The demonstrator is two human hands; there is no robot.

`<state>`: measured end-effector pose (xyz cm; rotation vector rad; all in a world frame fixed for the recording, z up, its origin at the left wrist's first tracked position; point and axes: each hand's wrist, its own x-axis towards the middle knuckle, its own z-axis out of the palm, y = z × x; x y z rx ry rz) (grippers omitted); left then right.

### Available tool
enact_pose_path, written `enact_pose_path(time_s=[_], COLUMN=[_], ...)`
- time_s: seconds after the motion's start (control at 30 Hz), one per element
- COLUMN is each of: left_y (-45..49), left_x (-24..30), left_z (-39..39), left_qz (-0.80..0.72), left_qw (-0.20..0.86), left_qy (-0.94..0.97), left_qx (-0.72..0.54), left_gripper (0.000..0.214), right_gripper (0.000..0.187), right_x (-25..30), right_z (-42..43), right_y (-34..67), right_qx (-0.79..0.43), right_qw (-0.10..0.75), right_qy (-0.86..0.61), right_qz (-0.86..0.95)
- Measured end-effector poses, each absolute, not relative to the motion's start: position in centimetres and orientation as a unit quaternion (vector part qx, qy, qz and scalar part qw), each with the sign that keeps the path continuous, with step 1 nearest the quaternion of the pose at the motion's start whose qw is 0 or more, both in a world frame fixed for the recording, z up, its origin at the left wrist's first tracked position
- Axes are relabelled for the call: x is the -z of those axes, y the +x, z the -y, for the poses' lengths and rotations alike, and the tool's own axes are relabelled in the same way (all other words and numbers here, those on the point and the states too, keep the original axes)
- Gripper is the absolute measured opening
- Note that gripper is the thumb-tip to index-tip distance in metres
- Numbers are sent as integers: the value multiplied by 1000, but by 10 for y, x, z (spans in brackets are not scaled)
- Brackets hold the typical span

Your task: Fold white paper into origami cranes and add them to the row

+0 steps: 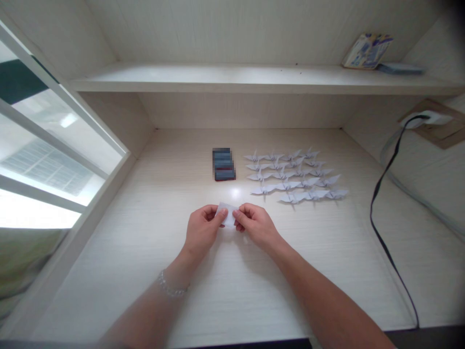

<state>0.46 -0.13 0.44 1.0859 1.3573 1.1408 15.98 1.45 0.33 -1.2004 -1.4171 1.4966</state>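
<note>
A small white piece of paper (pixel 228 216) is pinched between my two hands, just over the middle of the desk. My left hand (pixel 204 226) grips its left side, thumb on top and fingers curled behind. On the right side, my right hand (pixel 256 222) holds it the same way. Whether the sheet has folds at its back is hidden by my fingers. Several white paper cranes (pixel 286 185) stand in rows beyond my right hand. A dark, blurred-out phone-like object (pixel 224 165) lies straight ahead of the paper.
A black cable (pixel 378 194) runs from the wall socket (pixel 432 121) down the desk's right side. The shelf (pixel 218 77) above holds a patterned box (pixel 368 51) and a flat bluish object (pixel 400 69). A window frame (pixel 109 179) borders the left.
</note>
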Motion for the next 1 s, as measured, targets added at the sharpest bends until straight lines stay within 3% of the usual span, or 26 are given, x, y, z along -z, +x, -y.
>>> enact_pose_path(time_s=[0.17,0.53,1.0], left_y=[6,9,18], left_x=[-3,-5,-2], left_z=[3,7,9], left_qz=[-557,-544,-565], left_qw=[509,514,570], left_qy=[484,538,438], left_qx=[-443,-388,-405], left_gripper=[28,28,28], right_gripper=[22,15,25], right_x=[-1,-4,2], right_z=[-16,-15,-12], right_y=[161,160,147], right_qx=[-614,-557,-528], right_qw=[362,381,504], right_qy=[-450,-469,-515], right_qz=[539,569,450])
